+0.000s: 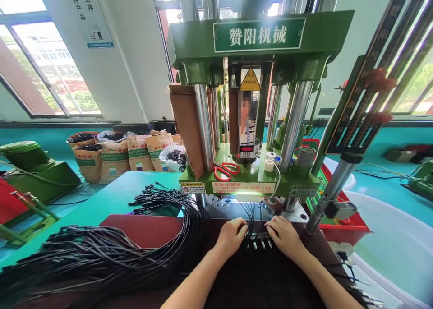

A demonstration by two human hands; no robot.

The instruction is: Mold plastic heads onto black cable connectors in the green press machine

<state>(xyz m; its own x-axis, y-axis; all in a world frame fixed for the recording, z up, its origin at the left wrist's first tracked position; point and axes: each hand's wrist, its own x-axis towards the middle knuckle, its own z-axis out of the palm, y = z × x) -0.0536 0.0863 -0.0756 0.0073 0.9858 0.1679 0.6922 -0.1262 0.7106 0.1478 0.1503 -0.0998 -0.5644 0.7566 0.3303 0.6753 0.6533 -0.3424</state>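
Observation:
My left hand (232, 233) is at the front of a green press, its fingers curled and closed beside a few thin black cables (249, 216). Opposite it, my right hand (283, 233) rests with bent fingers and thumb close to another cable. What either hand grips is hidden by the fingers. Between the hands runs a narrow metal bar (257, 236). Several cable ends with shiny metal plugs (263, 244) stick out toward me just below it. Behind my hands lies the press's metal bed plate (223, 209).
The press (260, 34) has steel columns (203, 124). Red-handled scissors (226, 171) lie on its ledge. Bundled black cables (98, 250) cover the left of the dark red table (149, 230). Filled paper sacks (115, 160) stand behind; a red bin (352, 225) and white tub (389, 241) are right.

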